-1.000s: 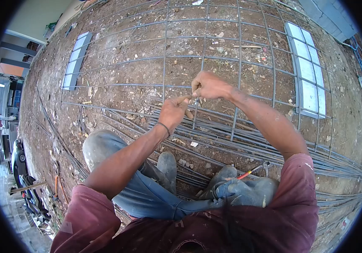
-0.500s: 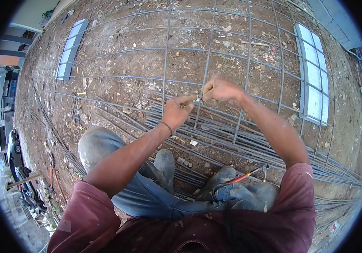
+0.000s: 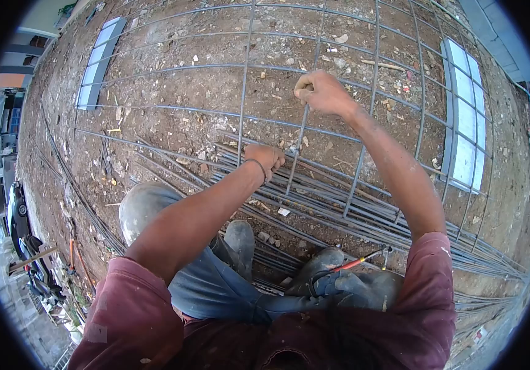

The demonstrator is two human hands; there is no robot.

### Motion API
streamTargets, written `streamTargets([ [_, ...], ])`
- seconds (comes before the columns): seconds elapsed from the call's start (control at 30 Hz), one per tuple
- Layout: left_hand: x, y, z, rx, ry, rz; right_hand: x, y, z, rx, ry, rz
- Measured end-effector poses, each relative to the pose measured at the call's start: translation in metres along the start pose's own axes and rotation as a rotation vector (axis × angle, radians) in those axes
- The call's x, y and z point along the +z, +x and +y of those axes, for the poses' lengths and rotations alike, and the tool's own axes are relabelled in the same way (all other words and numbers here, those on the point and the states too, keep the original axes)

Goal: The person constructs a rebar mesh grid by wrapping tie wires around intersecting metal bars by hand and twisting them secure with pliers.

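Observation:
A grid of thin steel bars [image 3: 246, 80] lies over the dirt ground in front of me. My left hand [image 3: 266, 159] is closed beside a bar crossing near the grid's close edge; what its fingers hold is hidden. Farther out and to the right, my right hand [image 3: 315, 91] is raised over an upright bar of the grid, thumb and fingertips pinched together. Anything between those fingertips is too small to make out. Under the near edge of the grid runs a bundle of loose steel bars [image 3: 326, 191].
Pale blocks prop the grid at left [image 3: 99, 65] and right [image 3: 464, 117]. A red-handled tool [image 3: 351, 264] lies by my right boot. A parked motorcycle [image 3: 40, 265] and a car [image 3: 17, 209] stand at far left; a block wall [image 3: 499, 37] rises at upper right.
My right hand has moved up and away from my left hand, which has dropped slightly and closed its fingers. Earlier both hands were together at the bar crossing. The view has shifted a little.

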State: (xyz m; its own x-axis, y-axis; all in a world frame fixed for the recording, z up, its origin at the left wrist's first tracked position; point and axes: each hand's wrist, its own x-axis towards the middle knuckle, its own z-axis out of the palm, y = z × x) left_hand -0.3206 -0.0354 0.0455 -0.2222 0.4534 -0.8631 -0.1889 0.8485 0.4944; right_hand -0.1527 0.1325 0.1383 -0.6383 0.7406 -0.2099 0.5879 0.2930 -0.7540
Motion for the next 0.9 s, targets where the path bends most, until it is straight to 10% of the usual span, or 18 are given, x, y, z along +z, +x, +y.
streamTargets([
  [0.9,0.046,-0.010,0.040,-0.011,-0.326,-0.213,0.044,-0.007,0.030,-0.084,-0.295,0.168],
])
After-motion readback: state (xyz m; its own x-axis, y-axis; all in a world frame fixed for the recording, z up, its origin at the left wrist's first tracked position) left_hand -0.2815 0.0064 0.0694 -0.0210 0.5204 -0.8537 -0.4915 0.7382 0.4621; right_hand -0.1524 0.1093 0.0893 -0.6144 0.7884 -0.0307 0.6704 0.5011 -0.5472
